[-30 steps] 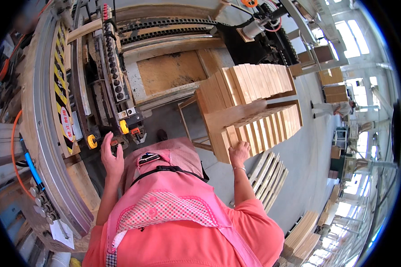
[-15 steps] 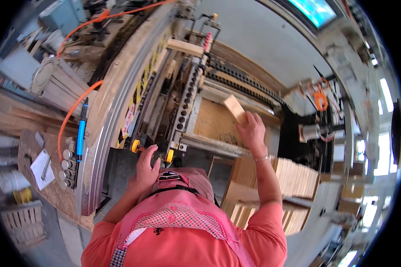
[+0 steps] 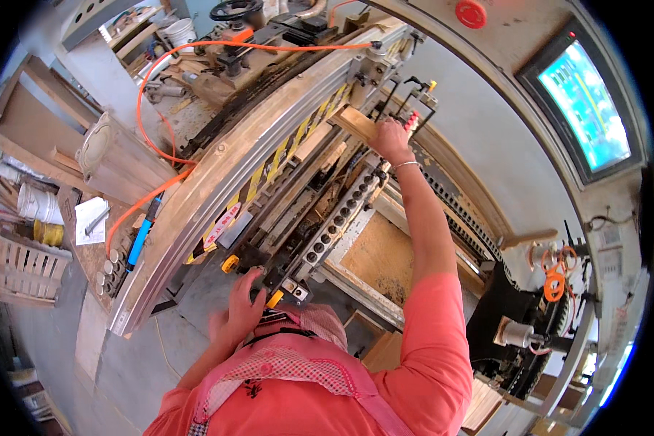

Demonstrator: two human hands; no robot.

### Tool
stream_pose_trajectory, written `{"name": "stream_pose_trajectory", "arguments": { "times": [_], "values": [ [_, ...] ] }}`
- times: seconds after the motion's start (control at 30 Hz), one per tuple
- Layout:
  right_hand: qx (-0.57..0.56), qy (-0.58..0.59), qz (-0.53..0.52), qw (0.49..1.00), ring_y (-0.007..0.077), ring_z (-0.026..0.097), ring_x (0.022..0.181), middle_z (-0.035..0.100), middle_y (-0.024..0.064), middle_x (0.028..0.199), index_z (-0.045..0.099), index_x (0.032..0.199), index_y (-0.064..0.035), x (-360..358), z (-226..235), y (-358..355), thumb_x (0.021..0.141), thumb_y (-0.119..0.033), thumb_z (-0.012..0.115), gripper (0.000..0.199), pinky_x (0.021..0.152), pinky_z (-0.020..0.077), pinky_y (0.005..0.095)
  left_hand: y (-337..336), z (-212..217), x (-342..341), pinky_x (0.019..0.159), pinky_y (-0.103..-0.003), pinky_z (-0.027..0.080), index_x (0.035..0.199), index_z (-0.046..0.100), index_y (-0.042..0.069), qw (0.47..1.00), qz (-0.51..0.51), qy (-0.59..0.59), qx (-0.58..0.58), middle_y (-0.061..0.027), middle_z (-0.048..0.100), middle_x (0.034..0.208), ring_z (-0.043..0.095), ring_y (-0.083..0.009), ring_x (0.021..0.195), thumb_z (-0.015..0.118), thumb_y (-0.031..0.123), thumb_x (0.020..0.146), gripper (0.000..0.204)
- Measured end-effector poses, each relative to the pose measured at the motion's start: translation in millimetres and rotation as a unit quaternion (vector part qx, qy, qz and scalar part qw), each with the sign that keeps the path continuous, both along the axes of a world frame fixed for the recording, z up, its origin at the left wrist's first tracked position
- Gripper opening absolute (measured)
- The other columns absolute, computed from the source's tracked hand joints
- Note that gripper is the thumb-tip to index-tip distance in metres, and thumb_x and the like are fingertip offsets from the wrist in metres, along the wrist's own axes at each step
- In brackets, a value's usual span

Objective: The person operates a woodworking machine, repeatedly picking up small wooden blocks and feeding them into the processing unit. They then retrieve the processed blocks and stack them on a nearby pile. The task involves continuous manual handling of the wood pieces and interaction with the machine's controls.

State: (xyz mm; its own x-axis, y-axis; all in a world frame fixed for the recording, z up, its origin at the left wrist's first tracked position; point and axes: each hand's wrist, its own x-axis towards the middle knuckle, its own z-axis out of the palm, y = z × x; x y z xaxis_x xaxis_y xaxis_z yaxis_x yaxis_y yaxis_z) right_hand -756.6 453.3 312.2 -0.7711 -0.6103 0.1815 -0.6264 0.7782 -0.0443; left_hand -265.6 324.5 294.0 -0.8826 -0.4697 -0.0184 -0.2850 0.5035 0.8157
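— Where were our hands?

— Our right hand (image 3: pixel 389 139) was stretched far forward, fingers closed around the near end of a small wooden block (image 3: pixel 354 122), which sat up on the machine beside the yellow-and-black striped rail (image 3: pixel 269 163). Our left hand (image 3: pixel 238 314) lay open and spread low on the machine's front edge, by a yellow knob (image 3: pixel 229 263), gripping nothing.

— How did we judge the block would handle?

— Light, stiff and dry, we thought, not slippery or fragile; best held across its flat faces at the end, as we had it.

— And further out?

— An orange hose (image 3: pixel 168 158) looped over the machine, a row of drill heads (image 3: pixel 334 221) ran between our hands, and a lit screen (image 3: pixel 585 102) glowed at upper right.
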Motion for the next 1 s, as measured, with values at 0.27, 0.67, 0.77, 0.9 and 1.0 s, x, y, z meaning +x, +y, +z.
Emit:
{"name": "stream_pose_trajectory", "arguments": {
  "times": [0.27, 0.67, 0.77, 0.9, 1.0],
  "values": [
    [0.086, -0.104, -0.015, 0.991, 0.0313, 0.065, 0.086, 0.067, 0.0161, 0.09, 0.068, 0.088, -0.0057, -11.5, 2.0, -23.9, 0.064, -0.034, 0.073, 0.038, 0.074, 0.0531, 0.0398, 8.6, 8.1, -11.8, 0.092, -0.041, 0.042, 0.117, 0.052, 0.003, 0.999, 0.041, 0.007, 0.01, -0.019, 0.056, 0.117, 0.054, -0.0356, 0.108, 0.06, 0.005, 0.078, 0.04],
    [-0.013, -0.216, 0.049, 0.975, 0.0164, 0.062, 0.069, 0.066, 0.0085, 0.079, 0.068, 0.091, -0.0041, 134.4, 73.1, 46.9, 0.061, -0.029, 0.08, 0.041, 0.065, 0.0518, 0.0296, 14.9, -2.9, -99.0, 0.086, -0.029, 0.047, 0.132, 0.042, 0.003, 0.907, -0.045, 0.112, 0.403, -0.009, 0.053, 0.126, 0.054, -0.0181, 0.111, 0.064, 0.005, 0.082, 0.055],
    [-0.085, -0.32, 0.131, 0.934, 0.0156, 0.059, 0.062, 0.064, 0.0064, 0.074, 0.067, 0.088, -0.0028, 206.7, 62.9, 54.2, 0.06, -0.024, 0.079, 0.037, 0.058, 0.0496, 0.0266, 24.0, -2.1, -120.8, 0.085, -0.03, 0.048, 0.13, 0.042, 0.001, 0.847, -0.062, 0.142, 0.509, -0.0089, 0.054, 0.123, 0.056, -0.018, 0.106, 0.064, 0.004, 0.083, 0.053],
    [-0.08, -0.322, 0.117, 0.936, 0.0313, 0.061, 0.07, 0.061, 0.0174, 0.075, 0.063, 0.081, -0.0013, 260.3, 60.6, 43.9, 0.062, -0.033, 0.076, 0.039, 0.066, 0.0488, 0.0389, 26.5, -19.7, -121.6, 0.084, -0.029, 0.049, 0.116, 0.05, -0.001, 0.811, -0.029, 0.114, 0.573, -0.008, 0.059, 0.111, 0.058, -0.0139, 0.096, 0.066, 0.006, 0.084, 0.037],
    [-0.102, -0.344, 0.126, 0.925, 0.0324, 0.061, 0.07, 0.06, 0.0192, 0.075, 0.061, 0.079, -0.0005, 271.0, 61.0, 44.9, 0.063, -0.032, 0.076, 0.039, 0.065, 0.0482, 0.0398, 25.7, -23.0, -112.2, 0.085, -0.028, 0.049, 0.116, 0.051, -0.001, 0.81, -0.037, 0.131, 0.571, -0.0066, 0.06, 0.109, 0.058, -0.0126, 0.097, 0.067, 0.005, 0.083, 0.038]
  ]
}}
